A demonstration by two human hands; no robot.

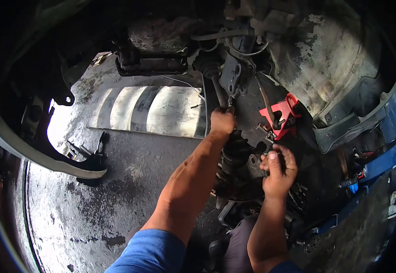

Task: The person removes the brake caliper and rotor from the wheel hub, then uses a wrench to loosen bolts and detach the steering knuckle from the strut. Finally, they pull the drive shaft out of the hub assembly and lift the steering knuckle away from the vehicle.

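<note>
My left hand (223,121) is closed around a car's drive shaft (220,91), just above a black ribbed rubber boot (235,144). Above that hand hangs a dark metal bracket (231,73) with bolt holes. Fingers bent and pinched together, my right hand (278,167) is beside the hub end of the shaft, near a metal lug with a hole (253,160). Something small seems to sit between its thumb and fingertips, too small to make out. Just beyond it stands a red jack stand (280,113).
A striped flat panel (161,111) lies on the worn floor at the left, with a dark metal part (80,152) nearer. Overhead are the oil pan (152,66) and the wheel-arch liner (325,68). Loose tools (298,195) lie right of my knee. Blue metal beam (380,166) at right.
</note>
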